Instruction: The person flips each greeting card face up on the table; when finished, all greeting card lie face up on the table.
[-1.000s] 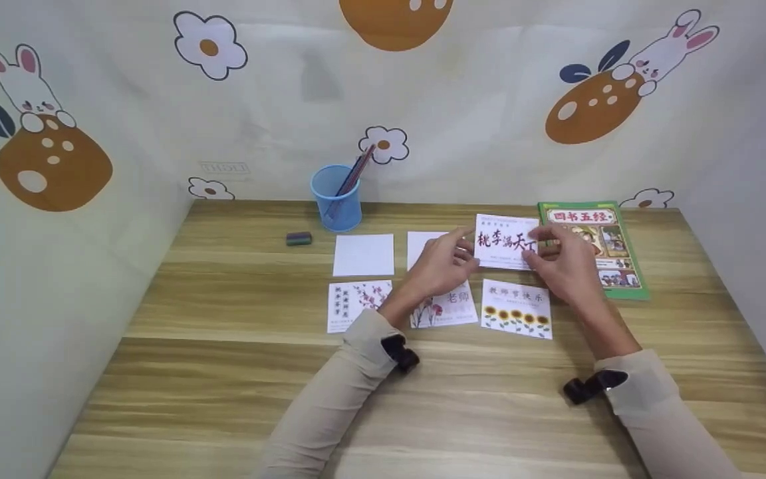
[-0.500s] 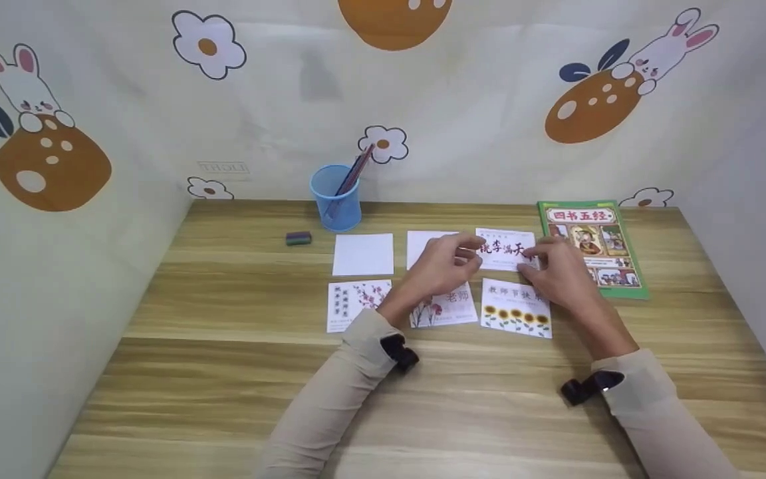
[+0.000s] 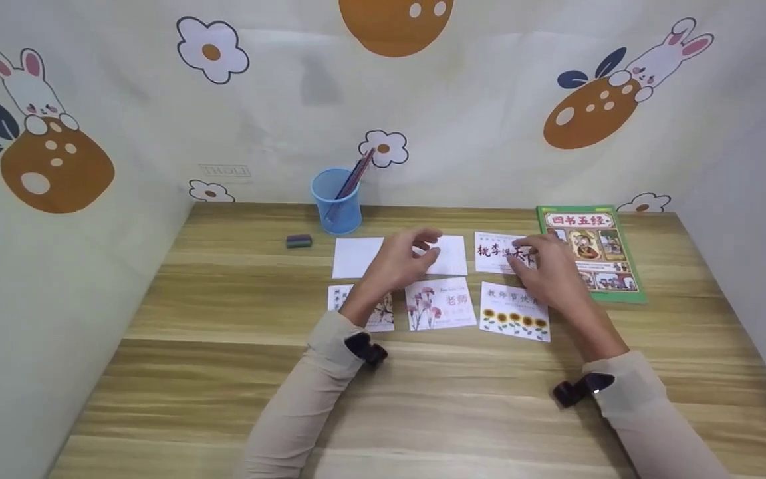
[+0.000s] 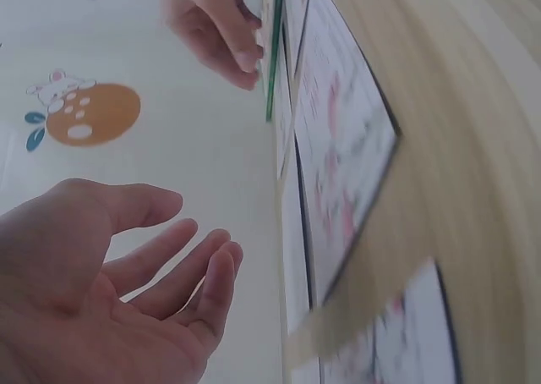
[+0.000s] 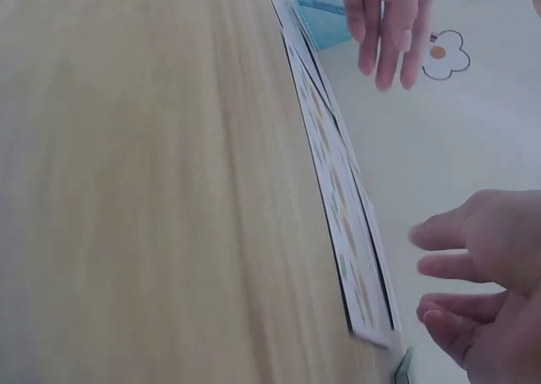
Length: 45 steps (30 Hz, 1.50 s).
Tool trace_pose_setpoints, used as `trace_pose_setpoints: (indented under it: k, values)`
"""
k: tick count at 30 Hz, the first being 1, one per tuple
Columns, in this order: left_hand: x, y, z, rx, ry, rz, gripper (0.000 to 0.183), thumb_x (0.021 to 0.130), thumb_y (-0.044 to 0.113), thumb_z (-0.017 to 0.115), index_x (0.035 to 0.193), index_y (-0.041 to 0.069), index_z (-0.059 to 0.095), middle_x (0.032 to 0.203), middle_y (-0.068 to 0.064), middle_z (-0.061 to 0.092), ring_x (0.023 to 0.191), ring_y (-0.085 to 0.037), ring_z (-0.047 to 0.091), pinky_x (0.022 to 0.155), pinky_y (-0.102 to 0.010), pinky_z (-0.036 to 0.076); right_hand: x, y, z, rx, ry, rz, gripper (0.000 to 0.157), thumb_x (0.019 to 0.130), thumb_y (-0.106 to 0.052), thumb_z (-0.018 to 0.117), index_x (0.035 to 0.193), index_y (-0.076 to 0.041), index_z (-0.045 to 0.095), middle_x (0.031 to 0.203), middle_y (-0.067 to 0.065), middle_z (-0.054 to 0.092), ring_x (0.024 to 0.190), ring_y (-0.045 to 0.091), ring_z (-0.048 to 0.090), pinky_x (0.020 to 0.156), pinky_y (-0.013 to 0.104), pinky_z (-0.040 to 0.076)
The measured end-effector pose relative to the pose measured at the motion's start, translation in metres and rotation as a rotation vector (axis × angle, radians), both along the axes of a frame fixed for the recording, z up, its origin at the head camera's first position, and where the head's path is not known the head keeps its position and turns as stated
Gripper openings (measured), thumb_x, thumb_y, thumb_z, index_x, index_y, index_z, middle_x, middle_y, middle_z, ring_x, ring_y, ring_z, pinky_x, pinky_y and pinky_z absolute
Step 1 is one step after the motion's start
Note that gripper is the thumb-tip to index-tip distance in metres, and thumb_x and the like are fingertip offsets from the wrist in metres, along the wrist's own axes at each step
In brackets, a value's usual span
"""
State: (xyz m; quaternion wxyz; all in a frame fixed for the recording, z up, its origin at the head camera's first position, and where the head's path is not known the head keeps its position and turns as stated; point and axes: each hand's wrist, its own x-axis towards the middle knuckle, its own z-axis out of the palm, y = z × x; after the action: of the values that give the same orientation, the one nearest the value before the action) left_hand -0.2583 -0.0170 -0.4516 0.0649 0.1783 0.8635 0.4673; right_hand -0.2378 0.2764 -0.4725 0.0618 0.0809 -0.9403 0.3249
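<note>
My left hand hovers over the two blank white cards, its fingers loosely bent around nothing, as the left wrist view also shows. My right hand is over the right end of a card with large dark red calligraphy; its fingers are apart with nothing between them. That card lies flat in the back row. In the front row lie a sunflower card, a pink carnation card and a blossom card, the last partly hidden by my left wrist.
A blue mesh pen cup with pencils stands at the back. Left of the cards sits a small dark eraser-like block. A green-bordered book lies at the back right, partly behind my right hand. A patterned curtain rises behind the table.
The calligraphy card, held up between both hands earlier, came down into the back row and was let go. My left hand has moved left, uncovering the carnation card; my right shifted slightly left.
</note>
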Motion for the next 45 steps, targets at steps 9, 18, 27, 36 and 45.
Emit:
trace_pose_setpoints:
  k: [9, 18, 27, 36, 45]
  values:
    - [0.001, -0.034, -0.006, -0.141, 0.01, -0.004, 0.04, 0.103, 0.014, 0.072, 0.142, 0.006, 0.068, 0.142, -0.015, 0.071, 0.135, -0.031, 0.065, 0.118, -0.046, 0.052, -0.009, -0.054, 0.0, -0.004, -0.079, 0.189, 0.041, 0.101, -0.016, 0.075, 0.14, -0.003, 0.07, 0.158, 0.024, 0.056, 0.151, 0.047, 0.048, 0.127, 0.064, 0.036]
    - [-0.004, -0.048, -0.005, -0.224, 0.013, -0.122, 0.046, 0.1, 0.013, 0.078, 0.145, 0.01, 0.067, 0.149, -0.009, 0.069, 0.145, -0.027, 0.061, 0.126, -0.045, 0.045, -0.014, -0.074, -0.001, 0.032, -0.151, 0.259, 0.043, 0.102, -0.018, 0.075, 0.143, -0.004, 0.068, 0.159, 0.021, 0.057, 0.152, 0.043, 0.049, 0.13, 0.059, 0.034]
    - [-0.002, -0.041, -0.008, -0.324, -0.003, -0.224, 0.055, 0.094, 0.019, 0.086, 0.145, 0.01, 0.067, 0.151, -0.007, 0.068, 0.145, -0.025, 0.058, 0.128, -0.044, 0.042, -0.012, -0.071, -0.003, 0.051, -0.172, 0.241, 0.047, 0.1, -0.02, 0.078, 0.143, -0.004, 0.067, 0.159, 0.021, 0.058, 0.151, 0.044, 0.051, 0.13, 0.059, 0.035]
    - [-0.001, -0.041, -0.008, -0.33, 0.022, -0.244, 0.068, 0.085, 0.023, 0.095, 0.146, 0.012, 0.067, 0.152, -0.006, 0.066, 0.146, -0.025, 0.057, 0.127, -0.043, 0.042, -0.012, -0.072, -0.001, 0.084, -0.136, 0.229, 0.03, 0.104, -0.025, 0.074, 0.132, -0.013, 0.076, 0.149, 0.015, 0.068, 0.144, 0.038, 0.059, 0.126, 0.061, 0.039]
    - [-0.004, -0.043, -0.008, -0.289, 0.069, -0.26, 0.073, 0.09, 0.024, 0.091, 0.155, 0.014, 0.058, 0.159, -0.005, 0.06, 0.154, -0.025, 0.049, 0.132, -0.044, 0.036, -0.013, -0.071, 0.002, -0.027, -0.055, 0.19, 0.027, 0.11, -0.029, 0.065, 0.128, -0.015, 0.079, 0.128, 0.007, 0.08, 0.12, 0.028, 0.074, 0.11, 0.052, 0.056]
